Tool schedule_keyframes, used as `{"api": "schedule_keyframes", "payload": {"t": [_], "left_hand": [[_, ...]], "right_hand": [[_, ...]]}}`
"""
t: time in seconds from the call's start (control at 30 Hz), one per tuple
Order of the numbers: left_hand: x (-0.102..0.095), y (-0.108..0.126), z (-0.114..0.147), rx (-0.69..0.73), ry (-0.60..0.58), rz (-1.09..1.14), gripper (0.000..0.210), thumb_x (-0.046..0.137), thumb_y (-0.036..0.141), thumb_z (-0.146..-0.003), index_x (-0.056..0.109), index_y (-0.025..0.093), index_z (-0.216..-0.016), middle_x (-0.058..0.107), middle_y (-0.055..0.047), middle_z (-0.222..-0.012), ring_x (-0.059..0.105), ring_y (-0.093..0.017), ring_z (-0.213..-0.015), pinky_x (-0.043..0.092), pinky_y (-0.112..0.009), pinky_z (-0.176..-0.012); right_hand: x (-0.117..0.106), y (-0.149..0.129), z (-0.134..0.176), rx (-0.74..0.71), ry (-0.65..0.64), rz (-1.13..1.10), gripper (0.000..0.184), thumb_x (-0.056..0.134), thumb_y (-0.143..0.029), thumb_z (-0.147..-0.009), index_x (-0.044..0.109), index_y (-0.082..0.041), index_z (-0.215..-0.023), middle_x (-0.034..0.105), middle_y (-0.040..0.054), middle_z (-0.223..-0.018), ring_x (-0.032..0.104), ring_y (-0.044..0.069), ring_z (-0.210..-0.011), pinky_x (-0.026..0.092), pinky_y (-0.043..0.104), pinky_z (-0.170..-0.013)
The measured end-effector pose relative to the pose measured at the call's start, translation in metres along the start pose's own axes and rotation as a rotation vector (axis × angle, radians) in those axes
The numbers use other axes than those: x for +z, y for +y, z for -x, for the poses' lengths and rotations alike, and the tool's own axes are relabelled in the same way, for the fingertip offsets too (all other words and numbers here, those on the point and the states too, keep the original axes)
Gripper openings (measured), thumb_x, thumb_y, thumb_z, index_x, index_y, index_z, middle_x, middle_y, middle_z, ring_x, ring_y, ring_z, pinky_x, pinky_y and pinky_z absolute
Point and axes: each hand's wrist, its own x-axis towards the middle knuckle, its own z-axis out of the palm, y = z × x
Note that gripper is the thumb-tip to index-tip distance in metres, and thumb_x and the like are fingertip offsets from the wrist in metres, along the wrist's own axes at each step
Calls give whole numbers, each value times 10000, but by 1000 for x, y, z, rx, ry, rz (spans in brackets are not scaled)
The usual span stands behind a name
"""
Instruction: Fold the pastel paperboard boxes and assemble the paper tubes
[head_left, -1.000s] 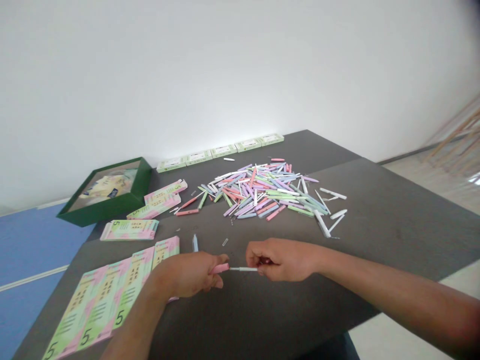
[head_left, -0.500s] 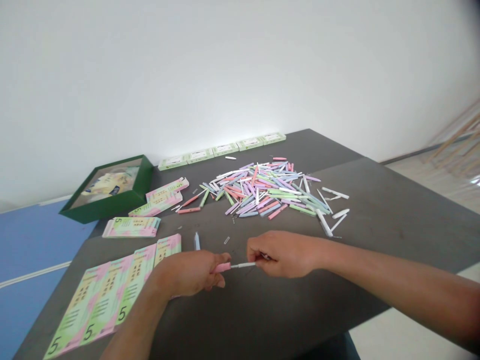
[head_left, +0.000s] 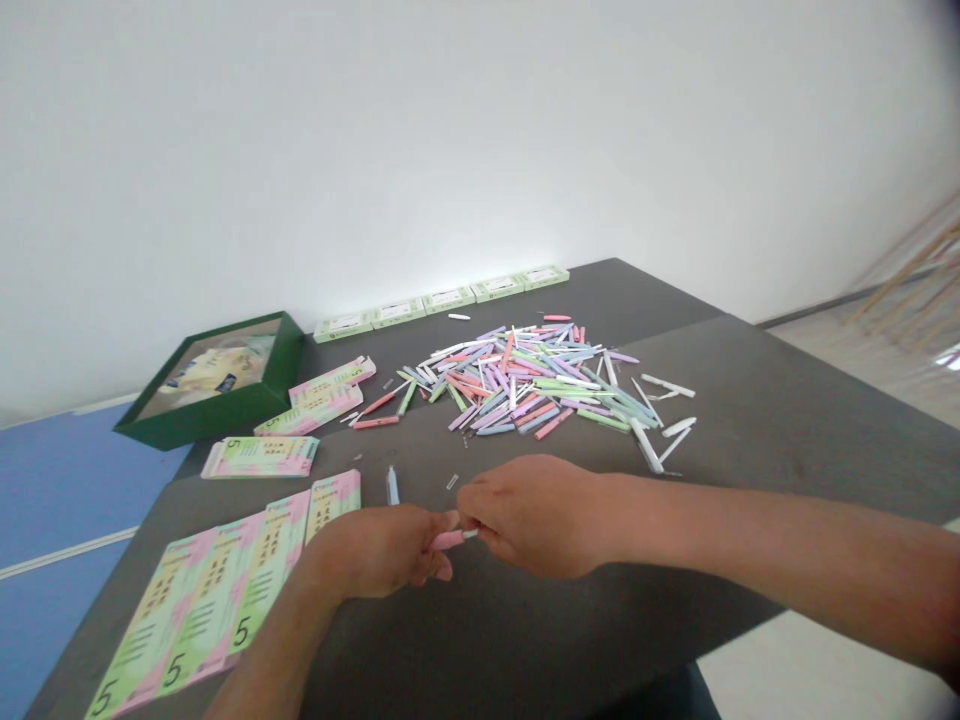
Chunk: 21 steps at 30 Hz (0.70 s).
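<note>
My left hand [head_left: 394, 548] is closed around a pink pen barrel [head_left: 448, 541], its open end pointing right. A thin whitish pen refill [head_left: 470, 534] sticks out of that end, and my right hand [head_left: 529, 515] pinches it close to the barrel. Most of the refill is hidden by the barrel and my right fingers. Just beyond my left hand a blue pen [head_left: 392, 486] lies on the dark table [head_left: 570, 635]. Farther back is a heap of pastel pens and pen parts [head_left: 517, 385].
Pink-green printed boxes [head_left: 199, 600] lie in a row at the left, with another box [head_left: 262, 456] behind them. A green bin [head_left: 217, 380] holding plastic packets stands at the back left. Pale green boxes [head_left: 446, 299] line the wall. White pieces [head_left: 649, 445] lie right of the heap.
My right hand has moved left toward my left hand. Much less of the refill shows between the pink barrel and my right fingers. My left hand has barely moved.
</note>
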Motion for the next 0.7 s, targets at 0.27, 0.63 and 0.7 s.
{"api": "schedule_keyframes", "payload": {"t": [0.27, 0.63, 0.7], "left_hand": [[6, -10, -4, 80, 1, -77, 241, 422, 149, -826, 592, 196, -990, 719, -23, -880, 662, -160, -730, 431, -215, -565], [0, -3, 3, 35, -24, -26, 265, 407, 257, -861, 568, 201, -1064, 715, -19, -829, 650, -181, -695, 409, -239, -549], [-1, -4, 4, 46, -19, -23, 326, 432, 282, -850, 522, 214, -1156, 714, -12, -845, 644, -187, -697, 385, -242, -531]], "right_hand": [[5, -1, -9, -28, 29, -117, 354, 526, -277, -817, 417, -218, -1148, 651, 45, -870, 601, 191, -697, 305, 241, -506], [-28, 18, -6, 81, 360, -249, 326, 498, -353, -859, 501, -190, -1142, 582, 19, -826, 514, 127, -679, 307, 230, -575], [-28, 36, -7, 191, 442, -296, 265, 460, -333, -872, 523, -186, -1084, 548, -13, -725, 484, 113, -624, 291, 222, -554]]}}
